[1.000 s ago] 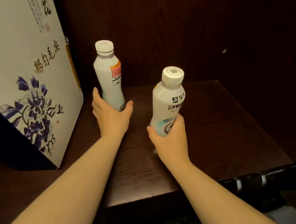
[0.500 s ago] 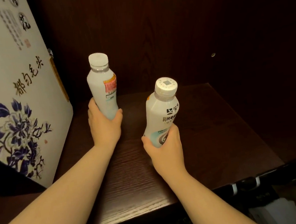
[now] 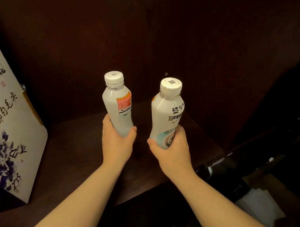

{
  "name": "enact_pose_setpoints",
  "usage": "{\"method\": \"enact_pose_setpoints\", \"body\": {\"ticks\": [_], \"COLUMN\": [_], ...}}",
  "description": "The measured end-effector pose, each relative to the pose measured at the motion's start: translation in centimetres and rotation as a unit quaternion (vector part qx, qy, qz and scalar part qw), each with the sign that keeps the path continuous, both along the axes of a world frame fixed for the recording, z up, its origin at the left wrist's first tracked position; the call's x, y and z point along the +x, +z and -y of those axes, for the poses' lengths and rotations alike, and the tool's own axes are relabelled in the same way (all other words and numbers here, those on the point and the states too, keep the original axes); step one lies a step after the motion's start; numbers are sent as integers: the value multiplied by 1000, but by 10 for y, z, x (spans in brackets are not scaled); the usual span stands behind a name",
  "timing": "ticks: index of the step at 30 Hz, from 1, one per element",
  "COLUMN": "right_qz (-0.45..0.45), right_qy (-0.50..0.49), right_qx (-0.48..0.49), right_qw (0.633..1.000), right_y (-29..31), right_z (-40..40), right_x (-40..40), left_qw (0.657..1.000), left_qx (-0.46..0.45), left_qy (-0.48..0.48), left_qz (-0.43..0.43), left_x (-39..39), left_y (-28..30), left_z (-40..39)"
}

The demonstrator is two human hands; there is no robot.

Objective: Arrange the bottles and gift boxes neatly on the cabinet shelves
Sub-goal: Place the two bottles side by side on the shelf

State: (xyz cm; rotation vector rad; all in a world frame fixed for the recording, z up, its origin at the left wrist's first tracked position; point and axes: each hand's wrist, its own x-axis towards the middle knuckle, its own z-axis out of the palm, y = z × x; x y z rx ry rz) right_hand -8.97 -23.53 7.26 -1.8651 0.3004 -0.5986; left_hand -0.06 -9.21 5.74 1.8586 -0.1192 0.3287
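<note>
We see a dark wood shelf (image 3: 79,153) with matt, visible grain, two smooth, glossy plastic bottles (image 3: 119,112) with ridged white plastic caps (image 3: 114,77), and a smooth printed cardboard gift box (image 3: 4,116).

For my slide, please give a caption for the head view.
Each hand holds a white bottle above the dark shelf.

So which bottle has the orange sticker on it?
The bottle in the left hand, nearer the gift box. The right hand's bottle shows black writing instead.
</note>
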Motion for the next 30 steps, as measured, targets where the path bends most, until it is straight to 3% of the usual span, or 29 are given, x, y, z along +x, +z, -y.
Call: {"method": "enact_pose_setpoints", "body": {"ticks": [8, 19, 30], "right_qz": [53, 83, 90], "right_qy": [-11, -35, -81], "right_qx": [27, 9, -7], "right_qw": [998, 996, 993], "right_y": [39, 76, 83], "right_z": [101, 300, 442], "right_x": [-92, -237, -261], "left_qw": [997, 990, 984], "left_qx": [-19, -12, 5], "left_qy": [-76, -128, -159], "left_qz": [12, 53, 80], "left_x": [-84, -205, -215], "left_y": [40, 79, 84], "left_z": [112, 318, 477]}}
